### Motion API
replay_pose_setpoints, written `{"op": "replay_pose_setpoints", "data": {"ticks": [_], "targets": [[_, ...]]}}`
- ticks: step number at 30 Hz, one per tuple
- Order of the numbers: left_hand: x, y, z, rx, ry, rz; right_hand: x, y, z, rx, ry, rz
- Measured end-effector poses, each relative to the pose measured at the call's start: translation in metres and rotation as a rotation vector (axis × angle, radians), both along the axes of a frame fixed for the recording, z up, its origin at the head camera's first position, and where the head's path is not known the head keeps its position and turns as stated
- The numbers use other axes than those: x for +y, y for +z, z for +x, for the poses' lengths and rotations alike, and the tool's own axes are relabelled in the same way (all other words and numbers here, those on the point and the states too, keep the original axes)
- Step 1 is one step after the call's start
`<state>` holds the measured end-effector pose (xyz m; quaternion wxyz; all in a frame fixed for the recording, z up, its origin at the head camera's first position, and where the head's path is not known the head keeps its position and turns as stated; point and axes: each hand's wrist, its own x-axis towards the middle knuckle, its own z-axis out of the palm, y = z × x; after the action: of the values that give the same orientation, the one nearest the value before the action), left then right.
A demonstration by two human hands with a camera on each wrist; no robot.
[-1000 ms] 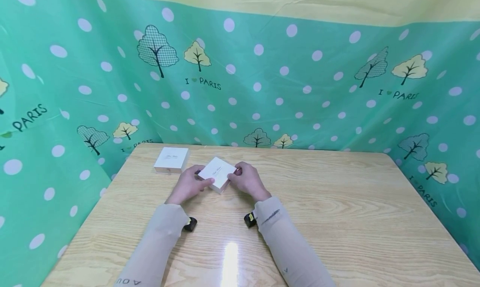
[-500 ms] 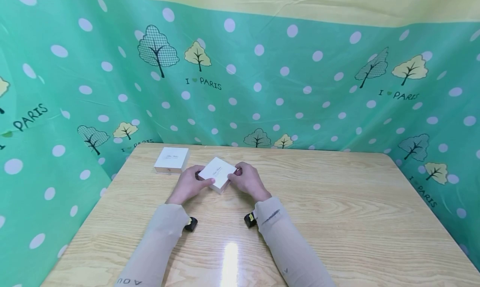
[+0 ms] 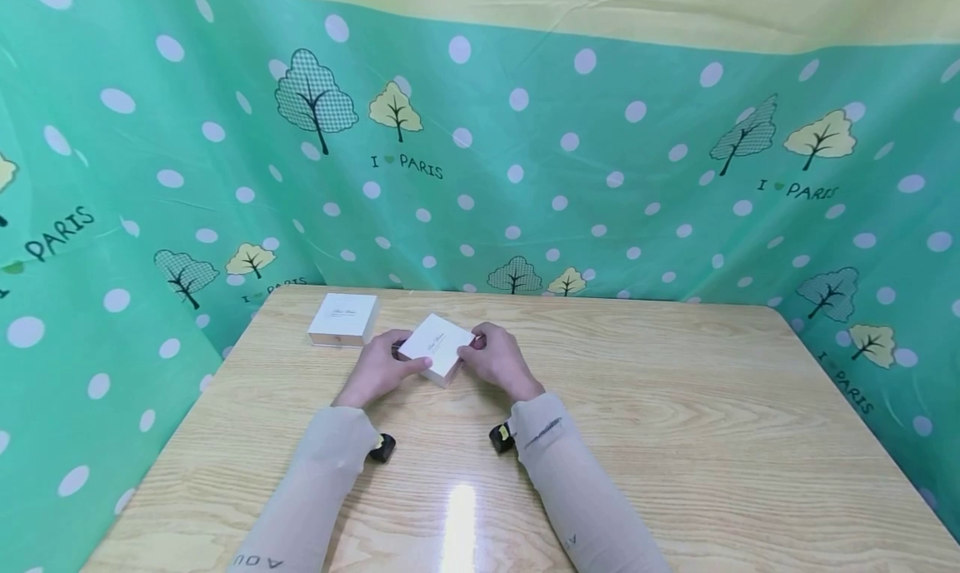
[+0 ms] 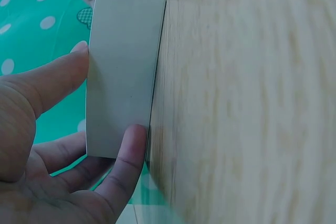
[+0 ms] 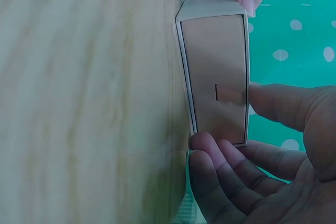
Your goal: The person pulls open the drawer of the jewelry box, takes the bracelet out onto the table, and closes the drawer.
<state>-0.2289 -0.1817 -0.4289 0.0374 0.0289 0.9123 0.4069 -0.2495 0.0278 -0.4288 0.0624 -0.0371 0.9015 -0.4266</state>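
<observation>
A small white box (image 3: 437, 345) with fine print on top lies turned cornerwise on the table, between both hands. My left hand (image 3: 378, 368) holds its left corner, thumb on the top edge and fingers along the side. From the right, my right hand (image 3: 498, 360) grips it the same way, thumb on top. The left wrist view shows a plain pale side of the box (image 4: 123, 72). In the right wrist view, a copper-pink drawer front (image 5: 212, 56) with a small slit and tab sits flush inside the white sleeve. The box's contents are hidden.
A second white box (image 3: 343, 317) of like print stands at the table's back left, a little beyond the left hand. The wooden table (image 3: 660, 423) stretches far to the right. Behind it hangs a green dotted curtain (image 3: 540, 190).
Both hands keep their hold, and the box between them has shifted only very slightly to the right. The second box stays where it was.
</observation>
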Motion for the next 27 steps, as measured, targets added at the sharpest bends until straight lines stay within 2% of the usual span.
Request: {"op": "replay_pose_setpoints", "data": {"ticks": [27], "targets": [[0.0081, -0.0030, -0.0007, 0.003, 0.011, 0.020, 0.0027, 0.0006, -0.0029, -0.018, -0.034, -0.005]]}}
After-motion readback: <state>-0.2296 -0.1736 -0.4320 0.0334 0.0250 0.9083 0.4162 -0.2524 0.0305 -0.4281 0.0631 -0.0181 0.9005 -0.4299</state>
